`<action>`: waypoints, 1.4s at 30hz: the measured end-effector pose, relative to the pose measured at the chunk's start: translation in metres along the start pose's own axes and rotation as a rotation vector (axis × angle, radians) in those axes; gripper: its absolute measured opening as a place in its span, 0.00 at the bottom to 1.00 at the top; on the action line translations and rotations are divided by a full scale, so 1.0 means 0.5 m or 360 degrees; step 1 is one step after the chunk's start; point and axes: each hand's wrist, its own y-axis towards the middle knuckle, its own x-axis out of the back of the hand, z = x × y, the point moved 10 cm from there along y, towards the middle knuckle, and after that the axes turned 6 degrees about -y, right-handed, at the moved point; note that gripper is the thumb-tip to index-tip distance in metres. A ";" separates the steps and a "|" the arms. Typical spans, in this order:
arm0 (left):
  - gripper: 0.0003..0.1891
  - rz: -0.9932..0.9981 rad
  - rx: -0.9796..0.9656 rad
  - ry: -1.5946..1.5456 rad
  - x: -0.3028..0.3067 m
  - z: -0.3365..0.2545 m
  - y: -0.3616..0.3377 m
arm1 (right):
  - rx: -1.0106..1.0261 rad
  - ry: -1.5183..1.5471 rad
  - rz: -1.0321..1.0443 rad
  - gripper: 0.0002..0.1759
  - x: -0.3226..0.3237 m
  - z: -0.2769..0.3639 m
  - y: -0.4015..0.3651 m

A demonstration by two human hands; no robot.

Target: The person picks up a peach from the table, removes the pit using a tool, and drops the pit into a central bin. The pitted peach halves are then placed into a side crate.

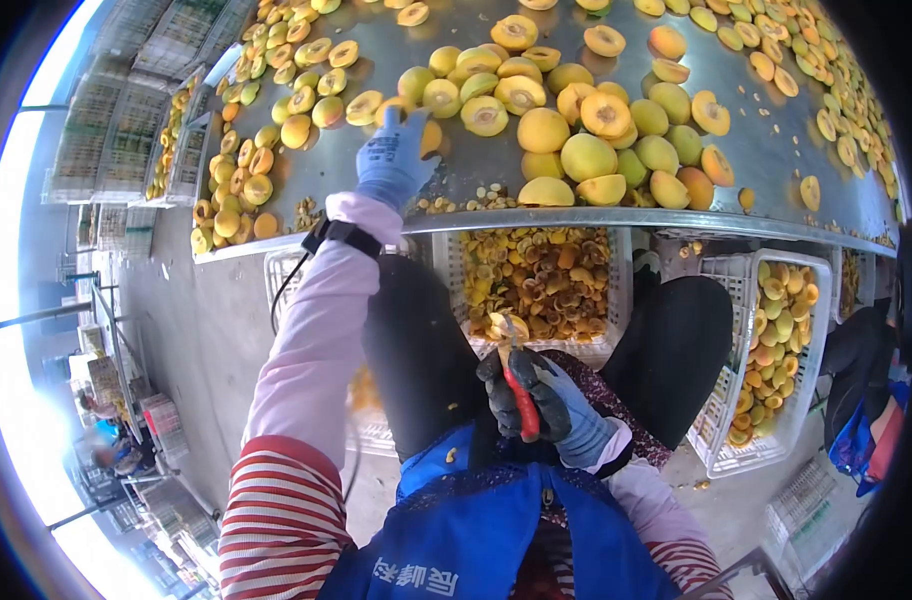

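Note:
My left hand [394, 158], in a blue glove, reaches over the metal table with its fingers spread. Its fingertips are at a yellow-orange fruit half [394, 106], and another yellow fruit [431, 138] lies between forefinger and thumb. Close to my lap, my right hand [551, 400], in a blue glove with dark palm and fingers, is closed around a red-handled pitting tool [524, 398]. A pale piece of fruit [506, 325] shows at the tool's metal end. Whole and halved yellow fruits, like peaches or apricots [589, 158], are heaped ahead of my hands.
The metal table [316, 180] has a raised front edge. Below it, between my knees, stands a white crate [621, 290] of fruit scraps. Another white crate [726, 400] with fruit halves is at my right. Stacked crates [106, 130] stand left; a person's leg [856, 360] is far right.

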 end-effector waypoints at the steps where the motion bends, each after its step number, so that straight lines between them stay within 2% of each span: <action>1: 0.28 -0.0093 -0.0022 -0.0020 0.022 -0.014 -0.001 | 0.0048 -0.0035 -0.0061 0.27 0.006 0.016 0.002; 3: 0.28 0.0023 0.0012 -0.0862 -0.004 -0.009 -0.032 | 0.0120 -0.0103 -0.0190 0.26 0.017 0.042 0.001; 4: 0.28 0.0078 0.0037 -0.1284 -0.016 -0.014 -0.053 | 0.0166 -0.0056 -0.0075 0.25 -0.005 0.066 -0.006; 6: 0.26 0.0401 0.0506 -0.2370 -0.004 -0.093 -0.158 | 0.0311 -0.0085 0.0159 0.23 -0.052 0.116 -0.030; 7: 0.27 0.0457 0.0529 -0.2604 0.006 -0.143 -0.206 | 0.0420 -0.0157 0.0280 0.23 -0.071 0.137 -0.040; 9: 0.27 0.0589 0.0573 -0.3021 0.014 -0.214 -0.285 | 0.0329 -0.0008 -0.0033 0.24 -0.007 0.122 0.025; 10: 0.27 0.0402 0.0570 -0.3012 0.021 -0.208 -0.298 | 0.0282 0.0070 -0.0189 0.25 0.028 0.096 0.049; 11: 0.28 0.0218 0.0566 -0.2990 0.030 -0.202 -0.312 | 0.0306 0.0095 -0.0100 0.26 0.027 0.086 0.055; 14: 0.25 -0.0025 0.0731 -0.3607 0.018 -0.209 -0.354 | 0.0646 -0.0033 0.0036 0.24 -0.025 0.096 0.014; 15: 0.25 -0.0135 0.0516 -0.3293 0.045 -0.207 -0.354 | 0.0699 0.0024 0.0093 0.19 -0.044 0.110 -0.001; 16: 0.24 -0.0270 0.0346 -0.2969 0.072 -0.205 -0.359 | 0.0765 -0.0355 -0.0090 0.17 -0.038 0.123 -0.012; 17: 0.24 -0.0395 0.0000 -0.2042 0.126 -0.216 -0.366 | 0.0822 -0.0737 -0.0274 0.16 -0.031 0.140 -0.022; 18: 0.23 -0.0470 -0.0207 -0.1577 0.150 -0.241 -0.373 | 0.1088 -0.1389 -0.0429 0.14 -0.052 0.175 -0.048; 19: 0.23 -0.0604 -0.0379 -0.1113 0.172 -0.265 -0.385 | 0.1346 -0.2015 -0.0721 0.13 -0.073 0.206 -0.080; 21: 0.20 -0.0821 -0.0517 -0.1143 0.192 -0.280 -0.409 | 0.1418 -0.1778 -0.0887 0.13 -0.046 0.207 -0.091; 22: 0.19 -0.0650 -0.0423 -0.1576 0.174 -0.267 -0.399 | 0.1450 -0.1659 -0.0966 0.13 -0.035 0.208 -0.099; 23: 0.19 -0.0516 -0.0291 -0.2009 0.155 -0.253 -0.392 | 0.1376 -0.1699 -0.1099 0.15 -0.037 0.219 -0.116; 24: 0.18 -0.0023 0.0049 -0.2808 0.101 -0.249 -0.383 | 0.1426 -0.1758 -0.1093 0.17 -0.041 0.220 -0.119; 26: 0.23 0.0012 0.0529 -0.3029 0.046 -0.274 -0.401 | 0.1522 -0.1871 -0.1082 0.21 -0.045 0.215 -0.120; 28: 0.22 -0.0105 0.0448 -0.2647 0.038 -0.264 -0.403 | 0.1601 -0.2085 -0.1067 0.23 -0.059 0.211 -0.128; 30: 0.26 -0.0204 0.0121 -0.2293 0.074 -0.283 -0.402 | 0.1639 -0.2321 -0.1033 0.23 -0.069 0.199 -0.141; 32: 0.31 -0.0065 0.0265 -0.2478 0.050 -0.280 -0.409 | 0.1682 -0.2469 -0.0646 0.22 -0.124 0.177 -0.153; 33: 0.34 0.0140 0.0585 -0.2829 0.008 -0.270 -0.428 | 0.1767 -0.2482 -0.0656 0.21 -0.123 0.175 -0.155; 34: 0.38 0.0357 0.0921 -0.3161 -0.028 -0.278 -0.448 | 0.1689 -0.2243 -0.0656 0.21 -0.099 0.173 -0.150; 36: 0.38 0.0073 0.1021 -0.3323 -0.010 -0.269 -0.437 | 0.1534 -0.1771 -0.0637 0.23 -0.059 0.166 -0.136; 37: 0.38 -0.0076 0.1074 -0.3397 -0.004 -0.264 -0.436 | 0.1356 -0.1487 -0.0652 0.23 -0.039 0.163 -0.142; 39: 0.35 -0.0519 0.0294 -0.2387 0.060 -0.252 -0.429 | 0.1409 -0.1982 -0.0877 0.18 -0.053 0.188 -0.169; 41: 0.31 -0.0501 0.0081 -0.1990 0.075 -0.271 -0.433 | 0.1374 -0.2458 -0.0983 0.19 -0.062 0.180 -0.168; 42: 0.27 -0.0308 0.0220 -0.2128 0.056 -0.265 -0.432 | 0.1383 -0.2481 -0.0981 0.19 -0.065 0.177 -0.168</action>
